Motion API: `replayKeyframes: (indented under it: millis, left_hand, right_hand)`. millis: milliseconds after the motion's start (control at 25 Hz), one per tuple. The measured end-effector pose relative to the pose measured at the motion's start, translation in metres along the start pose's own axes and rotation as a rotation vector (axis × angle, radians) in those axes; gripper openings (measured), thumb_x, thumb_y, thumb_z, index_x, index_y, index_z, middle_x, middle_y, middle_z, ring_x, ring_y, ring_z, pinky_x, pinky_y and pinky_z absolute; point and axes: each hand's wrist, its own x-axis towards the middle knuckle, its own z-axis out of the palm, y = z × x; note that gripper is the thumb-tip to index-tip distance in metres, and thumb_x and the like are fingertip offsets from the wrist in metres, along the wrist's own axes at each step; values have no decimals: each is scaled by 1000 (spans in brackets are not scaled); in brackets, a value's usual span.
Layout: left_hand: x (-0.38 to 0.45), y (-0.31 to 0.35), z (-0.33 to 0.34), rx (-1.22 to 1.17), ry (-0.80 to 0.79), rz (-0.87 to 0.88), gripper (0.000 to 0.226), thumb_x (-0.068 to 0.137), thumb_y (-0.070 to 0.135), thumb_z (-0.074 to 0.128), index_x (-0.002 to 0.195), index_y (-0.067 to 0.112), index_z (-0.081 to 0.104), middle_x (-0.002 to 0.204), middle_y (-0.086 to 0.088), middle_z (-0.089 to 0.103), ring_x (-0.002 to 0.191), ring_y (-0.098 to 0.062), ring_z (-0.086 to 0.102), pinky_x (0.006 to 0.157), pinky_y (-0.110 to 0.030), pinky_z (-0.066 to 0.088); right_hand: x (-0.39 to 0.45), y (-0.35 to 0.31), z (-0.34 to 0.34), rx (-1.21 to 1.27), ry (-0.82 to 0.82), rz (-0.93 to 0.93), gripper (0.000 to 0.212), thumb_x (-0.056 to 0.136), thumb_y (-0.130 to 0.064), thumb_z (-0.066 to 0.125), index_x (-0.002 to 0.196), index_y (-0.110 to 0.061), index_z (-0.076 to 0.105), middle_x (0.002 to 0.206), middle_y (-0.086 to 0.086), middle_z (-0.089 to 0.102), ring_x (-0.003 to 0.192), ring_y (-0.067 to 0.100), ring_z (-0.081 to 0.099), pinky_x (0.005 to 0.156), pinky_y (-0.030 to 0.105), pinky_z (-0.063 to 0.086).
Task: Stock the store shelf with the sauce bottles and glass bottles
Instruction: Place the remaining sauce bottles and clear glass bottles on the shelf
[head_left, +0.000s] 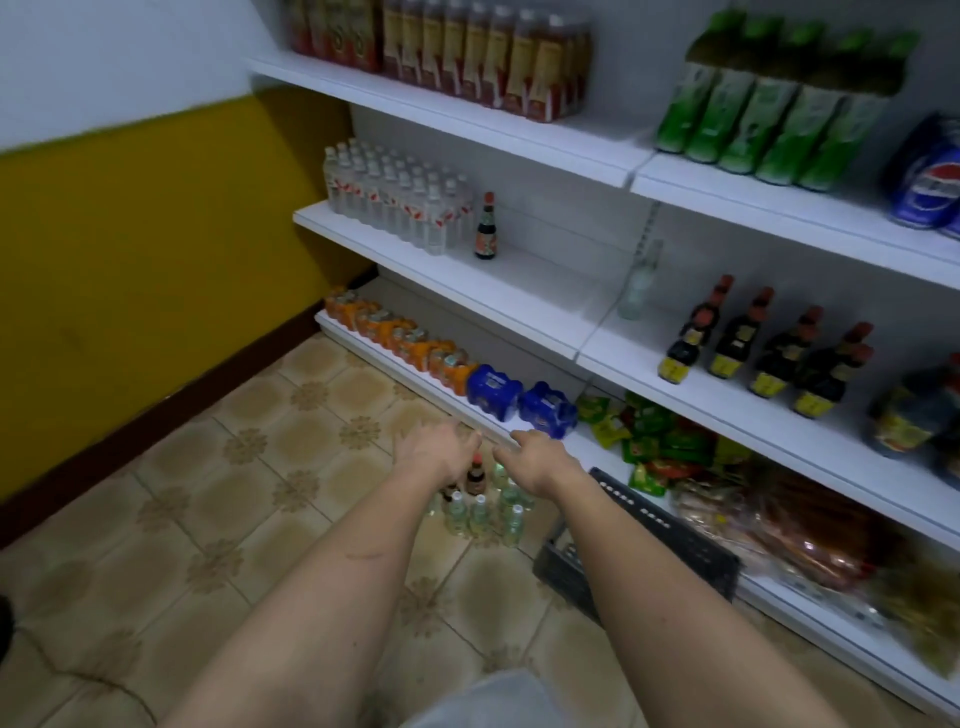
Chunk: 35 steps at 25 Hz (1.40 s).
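Note:
Several clear glass bottles (480, 514) and a dark sauce bottle with a red cap (474, 475) stand on the tiled floor in front of the shelf. My left hand (434, 449) hangs just above the sauce bottle, fingers spread and empty. My right hand (540, 457) hovers over the glass bottles, fingers pointing down, empty. On the middle shelf (519, 306) one dark sauce bottle (486, 227) stands beside the water packs, and one clear glass bottle (640, 283) stands further right.
A black plastic crate (644, 545) sits on the floor against the bottom shelf, right of my arm. Dark sauce bottles (763, 348) fill the middle shelf's right part. Orange and blue drink packs (467, 379) and snack bags (665, 441) line the bottom shelf.

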Motion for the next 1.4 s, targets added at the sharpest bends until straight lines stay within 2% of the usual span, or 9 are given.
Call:
replayKeyframes:
  millis: [200,280,400,600,720,920,1040,1240,1400]
  left_hand:
    - [39,-98,-14,58,-56,-42,67,96,62,23,146,22,41,151,-13,42,142,-31,30,116,-51,23]
    - [54,-119,-18,97,-64,-22,68,96,63,22,148,22,39,153,-13,39,144,-30,26,117,-50,20]
    - [82,-135,-22,118,-92,4,68,96,63,21,147,22,39,151,-14,41,144,-30,26,116,-50,19]
    - [145,-132,-37,162,-136,58,64,97,59,26,148,23,37,150,-12,42,141,-29,31,115,-51,23]
    - [194,-116,-60,163,-109,94,63,96,57,29,148,23,36,150,-10,42,140,-28,32,114,-50,26]
    - [263,-103,-87,134,-120,99,64,95,58,30,149,23,35,153,-8,39,141,-27,31,115,-50,24]
    - [312,-98,-100,127,-128,125,63,96,56,31,149,23,33,152,-9,39,141,-28,30,115,-50,23]
    - [381,-88,-118,110,-135,274,55,96,54,33,142,25,42,147,-8,45,138,-26,34,113,-49,26]
    - [446,-85,-131,207,-160,445,50,96,53,32,131,24,51,133,-8,56,126,-27,44,105,-45,34]
  right_hand:
    - [46,-97,36,-30,-56,-2,68,94,-60,34,152,-25,31,160,5,28,143,31,33,115,51,28]
    - [61,-115,42,-48,-49,23,68,94,-61,33,152,-25,31,160,5,27,144,31,31,116,53,26]
    - [80,-123,53,-21,-52,71,61,98,-51,36,151,-19,32,157,10,30,142,33,31,115,49,29]
    - [128,-115,56,79,-108,210,57,97,-45,44,146,-16,39,152,11,36,137,32,37,111,48,34]
    - [181,-119,36,66,-96,191,61,96,-42,45,151,-19,32,155,10,32,137,33,37,110,47,37]
    - [258,-146,1,41,-103,110,56,97,-44,38,149,-21,35,152,11,35,134,33,40,107,48,39]
    - [297,-151,-15,49,-63,136,56,97,-46,39,148,-23,34,153,8,35,135,31,39,107,49,38]
    - [346,-148,-36,110,-15,251,56,98,-46,40,148,-22,35,150,9,38,133,32,38,107,48,37]
    - [384,-157,-39,253,73,429,55,99,-45,38,148,-19,34,150,10,36,135,33,36,108,46,36]
